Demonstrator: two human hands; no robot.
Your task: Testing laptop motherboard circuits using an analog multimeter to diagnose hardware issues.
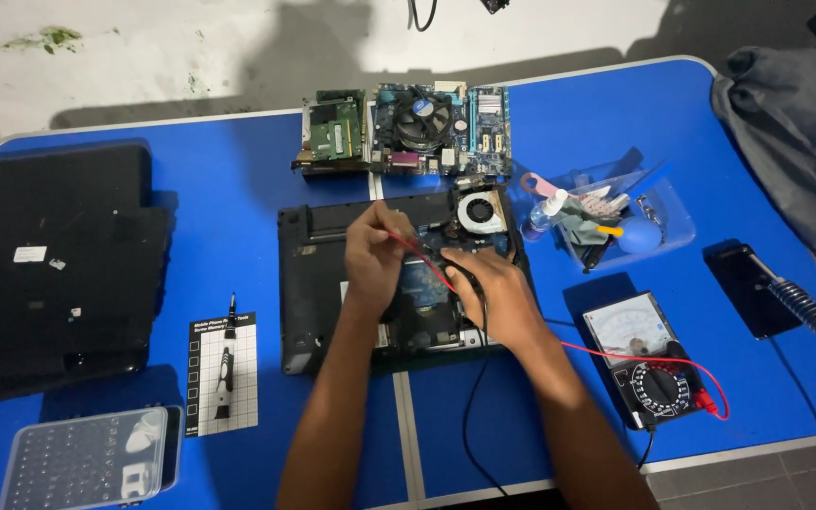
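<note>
Step in hand, as judged: board probed inside opened laptop (pixel 332 283), frame centre. Red probe (pixel 406 238) pinched in left hand (pixel 373 257); black probe (pixel 467 276) gripped in right hand (pixel 495 295). Next move calls for steady tips, glance at meter (pixel 644 364), lower right. Probe tips, contact points hidden by fingers.

One head camera looks steeply down, from near above, at the blue table (pixel 238 179); the far table edge lies at top.
</note>
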